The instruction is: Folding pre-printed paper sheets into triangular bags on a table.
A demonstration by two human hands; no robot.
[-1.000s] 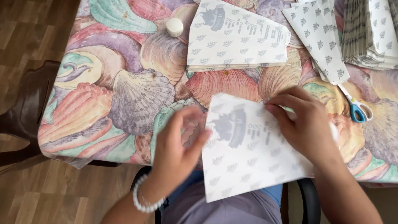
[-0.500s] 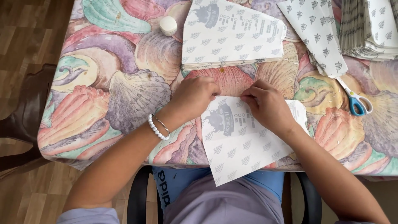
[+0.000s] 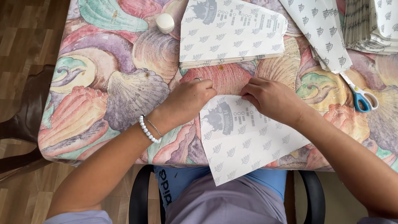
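Note:
A white printed paper sheet (image 3: pixel 244 139) with small grey leaf marks lies at the near edge of the table and hangs over it toward my lap. My left hand (image 3: pixel 190 99), with a white bead bracelet on the wrist, pinches the sheet's top left edge. My right hand (image 3: pixel 269 97) presses fingertips on its top right edge. Both hands rest on the shell-patterned tablecloth (image 3: pixel 103 95). Behind the hands sits a stack of folded paper pieces (image 3: pixel 232 31) of the same print.
A small white round glue pot (image 3: pixel 165 23) stands at the back left of the stack. Blue-handled scissors (image 3: pixel 360 95) lie at the right. More printed sheets (image 3: pixel 323 33) and a thick pile (image 3: pixel 373 25) fill the back right. Wooden floor lies left.
The sheet has slid further onto the table. My left hand has moved up from its lower left part to the top edge, and both hands now sit at that edge.

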